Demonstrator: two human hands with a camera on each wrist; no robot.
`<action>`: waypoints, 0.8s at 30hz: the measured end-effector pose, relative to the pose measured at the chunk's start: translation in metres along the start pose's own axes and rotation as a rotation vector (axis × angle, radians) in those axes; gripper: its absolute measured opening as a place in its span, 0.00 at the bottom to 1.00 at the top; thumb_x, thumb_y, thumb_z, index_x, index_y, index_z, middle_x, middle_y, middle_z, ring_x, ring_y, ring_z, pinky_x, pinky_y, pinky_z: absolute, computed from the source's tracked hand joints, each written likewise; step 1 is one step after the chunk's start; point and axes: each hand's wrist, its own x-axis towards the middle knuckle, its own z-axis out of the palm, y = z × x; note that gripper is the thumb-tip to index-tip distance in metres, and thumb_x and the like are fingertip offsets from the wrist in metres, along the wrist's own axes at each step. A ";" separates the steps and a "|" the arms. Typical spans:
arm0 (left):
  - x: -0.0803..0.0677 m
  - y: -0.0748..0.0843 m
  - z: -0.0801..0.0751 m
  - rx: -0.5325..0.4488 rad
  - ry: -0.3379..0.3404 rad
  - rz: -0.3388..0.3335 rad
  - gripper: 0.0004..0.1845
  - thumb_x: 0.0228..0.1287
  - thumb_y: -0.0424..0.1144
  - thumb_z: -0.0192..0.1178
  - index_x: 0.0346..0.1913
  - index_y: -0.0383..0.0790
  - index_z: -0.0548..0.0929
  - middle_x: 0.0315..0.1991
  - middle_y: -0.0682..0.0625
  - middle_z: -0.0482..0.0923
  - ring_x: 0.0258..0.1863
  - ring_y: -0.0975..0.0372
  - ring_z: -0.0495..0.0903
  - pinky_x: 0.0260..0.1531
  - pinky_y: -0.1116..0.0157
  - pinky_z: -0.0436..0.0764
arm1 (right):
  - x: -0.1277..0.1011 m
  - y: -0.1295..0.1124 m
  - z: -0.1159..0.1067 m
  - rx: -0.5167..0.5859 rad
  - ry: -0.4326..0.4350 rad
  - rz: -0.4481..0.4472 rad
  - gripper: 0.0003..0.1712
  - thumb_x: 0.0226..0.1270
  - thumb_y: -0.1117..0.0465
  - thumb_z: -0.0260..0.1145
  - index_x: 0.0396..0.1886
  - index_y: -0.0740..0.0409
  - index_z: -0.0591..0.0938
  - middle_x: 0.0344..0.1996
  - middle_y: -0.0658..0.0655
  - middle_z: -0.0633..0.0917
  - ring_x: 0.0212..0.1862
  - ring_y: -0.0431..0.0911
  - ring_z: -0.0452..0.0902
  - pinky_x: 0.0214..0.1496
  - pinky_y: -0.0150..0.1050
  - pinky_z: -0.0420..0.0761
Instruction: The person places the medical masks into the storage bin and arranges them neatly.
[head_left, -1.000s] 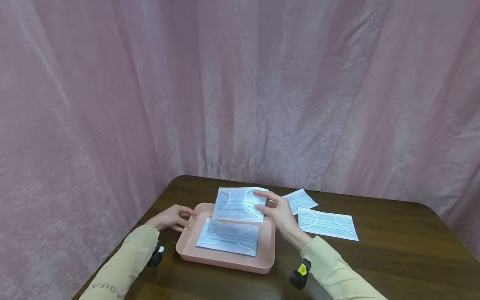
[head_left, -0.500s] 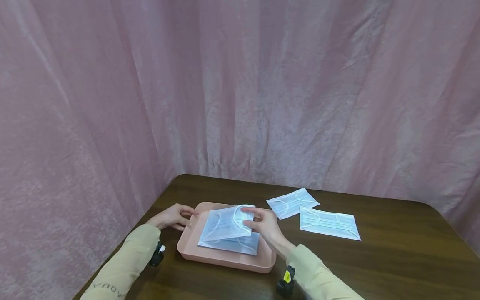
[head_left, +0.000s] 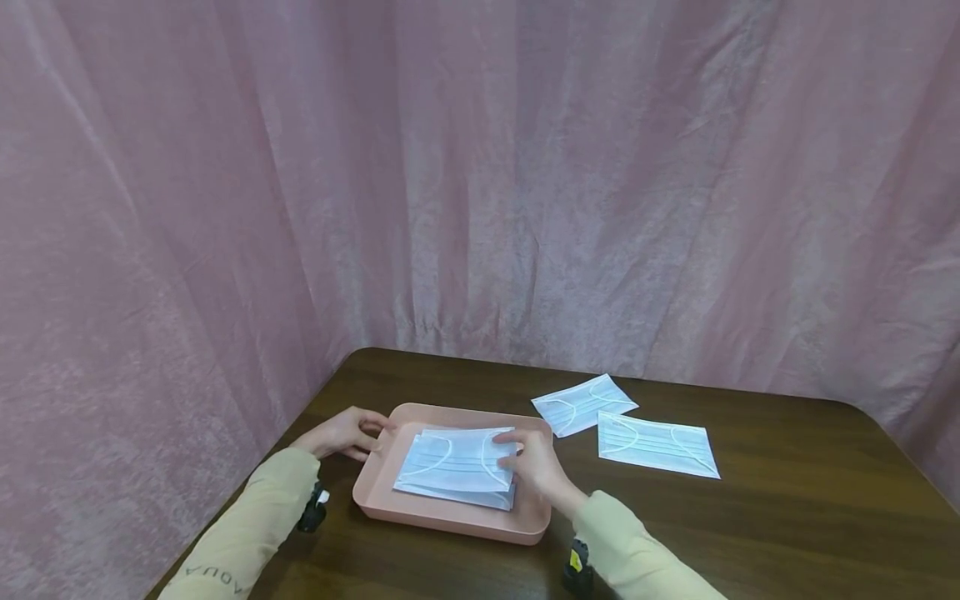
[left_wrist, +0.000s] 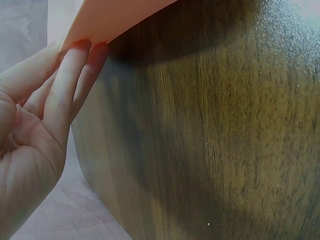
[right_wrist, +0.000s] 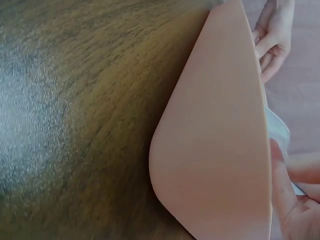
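A shallow pink tray [head_left: 450, 527] stands on the table with light blue face masks lying in it, the upper one overlapping another below. My right hand [head_left: 534, 462] reaches over the tray's right side and pinches the right end of the upper face mask [head_left: 461, 458] between thumb and fingers. In the right wrist view, the tray wall hides most of that mask [right_wrist: 277, 127]. My left hand [head_left: 348, 433] grips the tray's left rim, thumb on one side of the wall and fingers on the other, as the left wrist view shows at the tray wall [left_wrist: 110, 20].
Two more face masks lie to the right of the tray on the dark wooden table [head_left: 787, 500]: one tilted mask [head_left: 585, 406] further back and one flatter mask [head_left: 660, 446] nearer. Behind the table hangs a pink curtain [head_left: 480, 208].
My right hand has carried the upper face mask down and toward me, from over the tray's back edge onto the mask in the tray. My left hand has stayed at the rim.
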 end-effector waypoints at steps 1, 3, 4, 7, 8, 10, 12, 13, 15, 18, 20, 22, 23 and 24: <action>0.000 0.000 0.000 0.001 0.001 -0.002 0.23 0.53 0.20 0.58 0.54 0.22 0.70 0.51 0.32 0.70 0.35 0.54 0.78 0.28 0.59 0.80 | 0.000 0.000 0.000 -0.004 0.002 0.002 0.15 0.49 0.78 0.65 0.40 0.68 0.82 0.46 0.67 0.76 0.30 0.48 0.73 0.20 0.35 0.75; -0.001 0.000 0.001 -0.003 0.004 -0.005 0.23 0.52 0.20 0.59 0.54 0.22 0.70 0.51 0.32 0.71 0.35 0.54 0.77 0.28 0.59 0.80 | 0.000 0.001 0.000 0.006 0.009 0.007 0.16 0.50 0.79 0.65 0.40 0.67 0.83 0.48 0.66 0.76 0.29 0.49 0.73 0.21 0.35 0.75; -0.001 -0.001 0.001 -0.003 0.004 -0.005 0.23 0.52 0.20 0.59 0.54 0.22 0.70 0.51 0.33 0.71 0.35 0.54 0.77 0.28 0.59 0.80 | -0.001 0.001 0.000 0.025 0.013 0.014 0.16 0.50 0.79 0.64 0.40 0.66 0.83 0.48 0.66 0.75 0.29 0.49 0.74 0.22 0.36 0.76; -0.001 -0.001 0.001 0.004 0.012 -0.011 0.23 0.52 0.21 0.59 0.54 0.24 0.71 0.50 0.34 0.72 0.35 0.55 0.77 0.28 0.60 0.80 | -0.001 -0.001 -0.002 0.119 0.016 0.059 0.17 0.52 0.79 0.63 0.42 0.65 0.82 0.52 0.66 0.73 0.31 0.51 0.76 0.26 0.41 0.79; -0.001 -0.002 0.001 0.012 0.016 -0.011 0.22 0.52 0.21 0.60 0.53 0.24 0.72 0.50 0.35 0.72 0.35 0.55 0.77 0.28 0.60 0.80 | -0.001 -0.001 -0.003 0.145 0.016 0.070 0.17 0.53 0.79 0.63 0.43 0.65 0.82 0.53 0.67 0.72 0.33 0.52 0.76 0.28 0.43 0.79; -0.001 -0.001 0.000 0.026 0.022 -0.011 0.22 0.52 0.22 0.60 0.53 0.25 0.73 0.49 0.36 0.72 0.35 0.56 0.77 0.28 0.60 0.80 | -0.001 -0.002 -0.004 0.185 0.014 0.087 0.17 0.53 0.78 0.62 0.44 0.65 0.82 0.53 0.67 0.71 0.37 0.55 0.76 0.31 0.45 0.80; -0.001 0.000 -0.001 0.033 0.028 -0.012 0.22 0.52 0.22 0.60 0.52 0.25 0.73 0.48 0.36 0.73 0.34 0.56 0.77 0.27 0.60 0.80 | -0.001 -0.001 -0.004 0.198 0.009 0.096 0.17 0.54 0.78 0.62 0.44 0.64 0.82 0.53 0.67 0.71 0.40 0.55 0.76 0.32 0.44 0.80; -0.002 0.001 -0.001 0.035 0.028 -0.011 0.22 0.52 0.22 0.60 0.53 0.25 0.73 0.49 0.36 0.73 0.34 0.56 0.77 0.28 0.60 0.80 | -0.001 0.000 -0.004 0.200 0.005 0.093 0.17 0.53 0.78 0.63 0.44 0.65 0.82 0.52 0.67 0.72 0.40 0.55 0.76 0.31 0.44 0.80; -0.003 0.002 -0.001 0.031 0.023 -0.012 0.22 0.52 0.21 0.60 0.53 0.25 0.72 0.49 0.35 0.72 0.34 0.56 0.77 0.28 0.60 0.80 | -0.001 0.001 -0.002 0.194 -0.004 0.088 0.17 0.53 0.78 0.63 0.44 0.66 0.82 0.51 0.66 0.73 0.37 0.53 0.76 0.29 0.43 0.79; -0.003 0.003 0.000 0.025 0.013 -0.011 0.22 0.53 0.21 0.59 0.53 0.23 0.71 0.49 0.34 0.72 0.34 0.56 0.77 0.28 0.60 0.80 | -0.002 0.003 0.001 0.180 -0.018 0.079 0.16 0.53 0.78 0.63 0.43 0.66 0.82 0.49 0.65 0.75 0.29 0.49 0.76 0.26 0.43 0.78; -0.003 0.003 0.000 0.018 0.009 -0.009 0.22 0.53 0.20 0.59 0.54 0.23 0.71 0.49 0.33 0.72 0.33 0.56 0.77 0.28 0.60 0.80 | -0.002 0.003 0.002 0.175 -0.024 0.071 0.16 0.53 0.78 0.63 0.43 0.66 0.82 0.49 0.65 0.75 0.25 0.46 0.75 0.24 0.42 0.78; -0.003 0.003 0.000 0.014 0.007 -0.008 0.22 0.53 0.20 0.59 0.54 0.23 0.71 0.50 0.33 0.71 0.33 0.56 0.77 0.27 0.60 0.80 | -0.003 0.004 0.003 0.171 -0.026 0.065 0.16 0.52 0.78 0.63 0.43 0.67 0.82 0.48 0.65 0.75 0.24 0.45 0.74 0.23 0.41 0.78; -0.003 0.003 0.000 0.014 0.003 -0.005 0.23 0.53 0.20 0.58 0.54 0.23 0.70 0.50 0.33 0.71 0.33 0.56 0.77 0.27 0.61 0.80 | -0.003 0.004 0.004 0.166 -0.030 0.064 0.16 0.52 0.78 0.63 0.43 0.67 0.82 0.48 0.65 0.75 0.23 0.44 0.74 0.23 0.41 0.77; -0.003 0.003 0.000 0.015 0.000 -0.006 0.23 0.53 0.20 0.58 0.54 0.23 0.70 0.50 0.33 0.71 0.33 0.56 0.77 0.27 0.61 0.80 | -0.003 0.004 0.004 0.161 -0.032 0.062 0.17 0.52 0.78 0.64 0.43 0.67 0.82 0.48 0.65 0.75 0.22 0.44 0.74 0.22 0.39 0.77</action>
